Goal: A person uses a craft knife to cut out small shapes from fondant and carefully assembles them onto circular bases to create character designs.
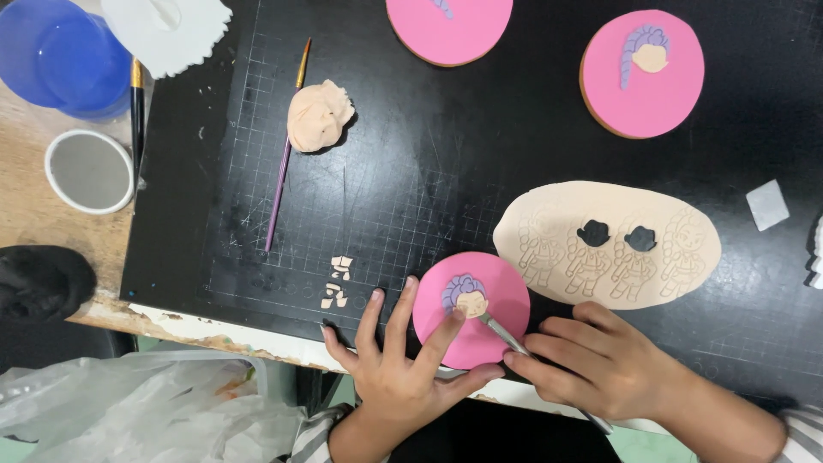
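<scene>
- Pressing left hand (403,364) flat, fingers spread, on lower-left rim of pink round cookie (471,309) at lower centre of frame; index fingertip resting near the small face piece (469,299) with purple hair.
- Gripping thin metal tool (507,336) pen-style in right hand (591,360), fingers closed round the shaft.
- Tool long axis running lower right to upper left; tip touching right edge of face piece, handle end poking out below the wrist.
- Cookie lying up-left of right hand, straight above left palm; left hand nearer, already touching.
- Sitting on black cutting mat (386,171) near front table edge.
- Rolled skin-tone sheet (609,244) with embossed figures and two cut-out holes just right of cookie, above right hand.
- Two more pink cookies: top centre (448,26), upper right (643,77).
- Skin-tone lump (317,116) and purple brush (283,163) upper left; blue cup (60,56) far upper left corner.
</scene>
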